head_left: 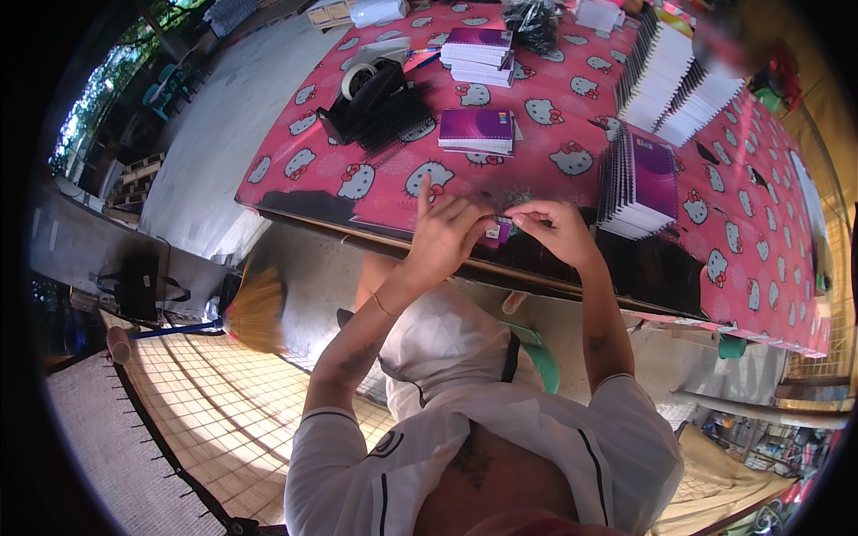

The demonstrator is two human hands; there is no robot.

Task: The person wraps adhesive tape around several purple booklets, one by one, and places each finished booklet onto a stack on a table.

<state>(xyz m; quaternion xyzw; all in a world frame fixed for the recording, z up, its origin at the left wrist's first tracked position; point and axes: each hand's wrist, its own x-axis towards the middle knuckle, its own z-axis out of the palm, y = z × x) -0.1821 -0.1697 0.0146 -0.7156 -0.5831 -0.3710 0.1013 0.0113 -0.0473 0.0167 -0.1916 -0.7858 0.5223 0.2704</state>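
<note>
1. Both hands are over the surface's near edge: the left hand and right hand each bring thumb and fingers together in a narrow pinch, meeting at a small purple piece with a white patch. How each grips it is too small to tell.
2. Containers: the black tape dispenser holds one pale tape roll. Behind the booklets sits a black plastic bag; its contents cannot be made out.
3. Counts: two stacks of small purple-covered booklets, the nearer stack lower than the farther stack; three piles of spiral-bound notebooks to the right; one heap of thin black strands just beside the dispenser, too fine to count.
4. Edges and room: a dark border runs along the near edge, left and right of the hands. Bare pink printed cloth stretches between the nearer stack and the closest notebook pile, beyond the hands.
</note>
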